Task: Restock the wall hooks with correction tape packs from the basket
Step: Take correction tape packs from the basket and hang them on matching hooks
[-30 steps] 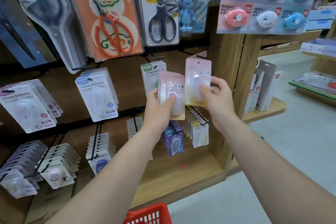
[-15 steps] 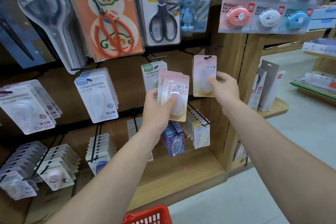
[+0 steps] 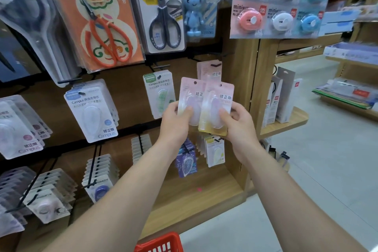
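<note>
The left hand (image 3: 174, 127) pinches a pink card-backed correction tape pack (image 3: 189, 96) by its lower half, thumb pressed on the clear blister and fingers curled behind the card. This keeps the punched hang hole at the top free and the printed face turned outward (whether a second pack lies hidden behind it I cannot tell). The right hand (image 3: 240, 129) grips a pink-to-yellow correction tape pack (image 3: 218, 98) the same way, thumb on the blister and fingers wrapped behind. Its pack overlaps the right edge of the other, so the two sit fanned in front of the middle row of hooks. That low grip looks deliberate, since it leaves the top of each card clear to be threaded onto a peg. Just behind and above both packs, a hanging pink pack (image 3: 212, 71) sits on a black wire hook (image 3: 214, 65) against the wooden display wall (image 3: 126, 80). I judge that hook to be the target, because its stock matches what the hands carry. The green-and-white tape pack (image 3: 158, 90) to the left hangs on its own hook, apparently sorted by colour, as do the purple pack (image 3: 187, 162) and pale yellow pack (image 3: 215, 150) on the row beneath. The red plastic basket (image 3: 163, 242) sits at the bottom edge of the view, close under the arms and handy for the next handful. Its contents are out of sight.
</note>
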`<state>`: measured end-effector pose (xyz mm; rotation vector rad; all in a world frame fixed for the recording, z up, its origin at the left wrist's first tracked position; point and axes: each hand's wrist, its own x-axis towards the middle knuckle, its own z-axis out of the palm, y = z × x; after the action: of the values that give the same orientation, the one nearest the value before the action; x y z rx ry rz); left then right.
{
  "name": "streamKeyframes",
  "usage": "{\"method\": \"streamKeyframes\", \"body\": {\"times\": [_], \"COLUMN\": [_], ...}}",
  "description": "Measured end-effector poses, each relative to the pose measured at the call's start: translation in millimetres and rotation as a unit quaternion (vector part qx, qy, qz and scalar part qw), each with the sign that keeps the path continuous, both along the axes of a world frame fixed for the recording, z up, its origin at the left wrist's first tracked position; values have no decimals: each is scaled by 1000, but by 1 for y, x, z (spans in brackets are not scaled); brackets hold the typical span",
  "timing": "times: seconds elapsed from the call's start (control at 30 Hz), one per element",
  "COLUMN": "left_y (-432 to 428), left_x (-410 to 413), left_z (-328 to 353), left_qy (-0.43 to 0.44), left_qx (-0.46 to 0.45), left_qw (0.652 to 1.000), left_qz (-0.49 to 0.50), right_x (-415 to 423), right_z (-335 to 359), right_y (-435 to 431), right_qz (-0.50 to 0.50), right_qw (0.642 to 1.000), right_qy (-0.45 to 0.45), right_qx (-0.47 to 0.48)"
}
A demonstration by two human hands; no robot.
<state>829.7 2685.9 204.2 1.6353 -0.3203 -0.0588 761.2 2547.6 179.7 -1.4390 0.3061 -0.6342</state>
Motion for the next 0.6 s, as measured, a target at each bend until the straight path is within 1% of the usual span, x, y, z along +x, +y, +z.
{"method": "streamKeyframes", "body": {"times": [0.07, 0.13, 0.27, 0.4, 0.6], "left_y": [-13, -27, -48, -57, -64], "left_x": [6, 13, 24, 31, 36], "left_z": [9, 20, 36, 39, 38], "left_qy": [-23, -65, -106, -115, -105], "left_qx": [19, 39, 73, 92, 111], "left_qw": [1000, 997, 992, 989, 988], "left_qz": [2, -3, 0, 6, 20], "right_x": [-3, -4, -5, -5, -8], "right_z": [-6, -11, -16, -19, -22], "right_y": [-12, -19, -27, -34, -39], "right_qz": [-34, -54, -65, -70, -73], "right_qw": [999, 998, 997, 996, 997], "right_qy": [-6, -8, -20, -19, -9], "right_qx": [6, 9, 30, 44, 34]}}
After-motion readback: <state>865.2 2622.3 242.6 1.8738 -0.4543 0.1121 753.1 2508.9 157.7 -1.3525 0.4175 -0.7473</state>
